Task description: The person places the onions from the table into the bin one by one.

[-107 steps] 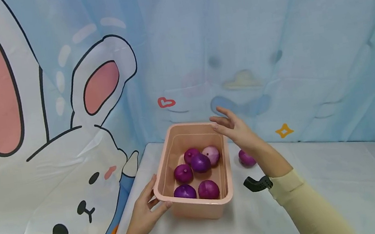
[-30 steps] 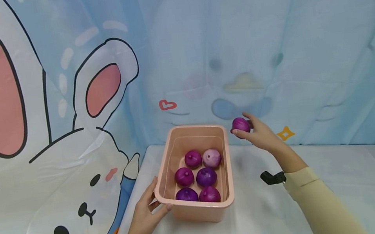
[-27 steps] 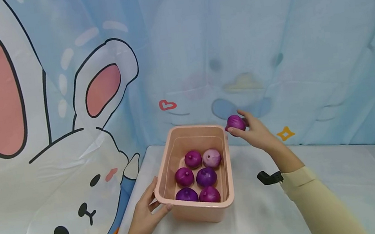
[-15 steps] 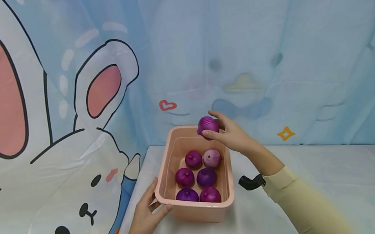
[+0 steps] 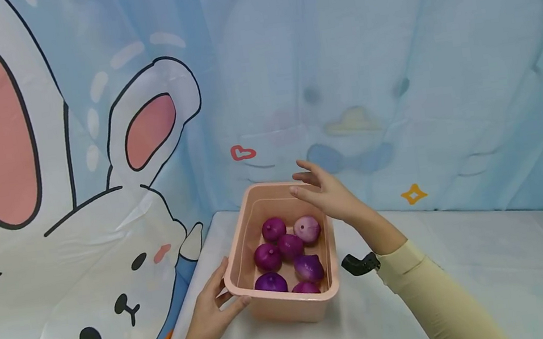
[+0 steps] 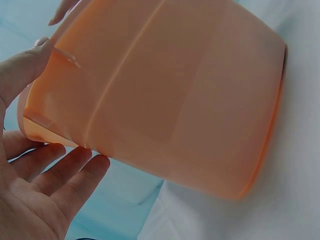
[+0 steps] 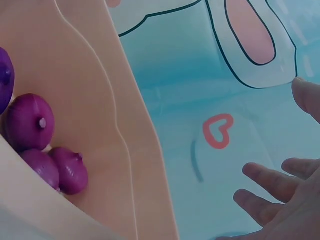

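Observation:
A pink plastic bin [image 5: 289, 307] stands on the white table with several red onions lying in it, among them a pale onion [image 5: 307, 229] and a dark purple onion [image 5: 308, 268]. My left hand [image 5: 212, 309] grips the bin's near left corner. Its thumb is on the front rim and its fingers are against the side, as the left wrist view also shows. Over the bin's far right rim hovers my right hand [image 5: 328, 193], fingers spread and holding nothing. In the right wrist view, onions such as this purple onion [image 7: 30, 122] sit inside the bin, apart from that hand.
A white cloth-covered table [image 5: 470, 269] extends to the right of the bin. Behind it hangs a blue printed curtain [image 5: 420, 87], and a rabbit print [image 5: 125, 269] covers the left side close to my left hand.
My right hand brought a red onion leftward over the bin and let it go inside. The onions in the bin shifted, the dark purple one toward the front. My left hand stayed put.

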The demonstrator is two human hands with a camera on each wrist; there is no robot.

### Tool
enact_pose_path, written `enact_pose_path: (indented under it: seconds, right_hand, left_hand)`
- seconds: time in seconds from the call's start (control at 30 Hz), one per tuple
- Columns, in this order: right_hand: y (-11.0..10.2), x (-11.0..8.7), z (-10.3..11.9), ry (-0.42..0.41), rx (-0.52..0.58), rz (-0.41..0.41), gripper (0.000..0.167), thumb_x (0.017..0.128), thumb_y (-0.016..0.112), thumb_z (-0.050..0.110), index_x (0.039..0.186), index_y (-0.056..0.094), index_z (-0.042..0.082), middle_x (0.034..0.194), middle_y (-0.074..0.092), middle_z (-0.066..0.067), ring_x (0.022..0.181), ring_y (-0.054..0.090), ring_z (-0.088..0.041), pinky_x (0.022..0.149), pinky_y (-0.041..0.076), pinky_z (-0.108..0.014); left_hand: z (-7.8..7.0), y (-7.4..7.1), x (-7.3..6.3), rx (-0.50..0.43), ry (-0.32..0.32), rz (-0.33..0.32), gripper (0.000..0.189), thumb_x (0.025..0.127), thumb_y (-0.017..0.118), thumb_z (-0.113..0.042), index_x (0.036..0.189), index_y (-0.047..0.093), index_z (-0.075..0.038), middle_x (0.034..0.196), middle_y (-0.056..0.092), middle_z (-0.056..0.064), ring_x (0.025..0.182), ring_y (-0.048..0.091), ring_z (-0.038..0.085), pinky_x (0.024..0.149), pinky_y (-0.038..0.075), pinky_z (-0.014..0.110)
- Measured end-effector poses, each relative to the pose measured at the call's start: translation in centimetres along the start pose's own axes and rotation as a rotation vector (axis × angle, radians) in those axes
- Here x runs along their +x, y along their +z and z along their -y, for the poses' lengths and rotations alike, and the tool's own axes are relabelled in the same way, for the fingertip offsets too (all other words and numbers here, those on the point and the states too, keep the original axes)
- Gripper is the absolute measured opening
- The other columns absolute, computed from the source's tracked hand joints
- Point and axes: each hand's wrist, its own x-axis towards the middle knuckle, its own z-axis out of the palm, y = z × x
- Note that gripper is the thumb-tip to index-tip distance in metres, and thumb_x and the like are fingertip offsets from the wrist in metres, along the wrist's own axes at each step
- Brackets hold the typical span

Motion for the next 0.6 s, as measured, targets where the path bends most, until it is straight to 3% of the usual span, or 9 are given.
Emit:
enact_pose_path:
  seconds: [0.37, 0.6]
  right_hand:
    - [-0.3, -0.5, -0.3, 0.004, 0.012, -0.009, 0.082, 0.101, 0.068, 0.046, 0.166, 0.024, 0.023, 0.156, 0.047, -0.008, 0.149, 0.035, -0.028, 0.118, 0.034, -0.055]
    - [-0.9, -1.2, -1.3, 0.005, -0.036, -0.014, 0.081, 0.102, 0.065, 0.047, 0.166, 0.023, 0.022, 0.157, 0.046, -0.009, 0.149, 0.035, -0.030, 0.117, 0.031, -0.062]
  left_hand:
    - [0.0, 0.1, 0.1, 0.001, 0.013, 0.008, 0.093, 0.086, 0.089, -0.023, 0.163, 0.037, -0.022, 0.162, 0.039, 0.006, 0.138, 0.051, 0.033, 0.100, 0.054, 0.037]
    - [-0.1, -0.4, 0.2, 0.031, 0.016, 0.013, 0.087, 0.089, 0.086, -0.028, 0.162, 0.039, -0.022, 0.160, 0.042, 0.002, 0.136, 0.053, 0.029, 0.099, 0.054, 0.037]
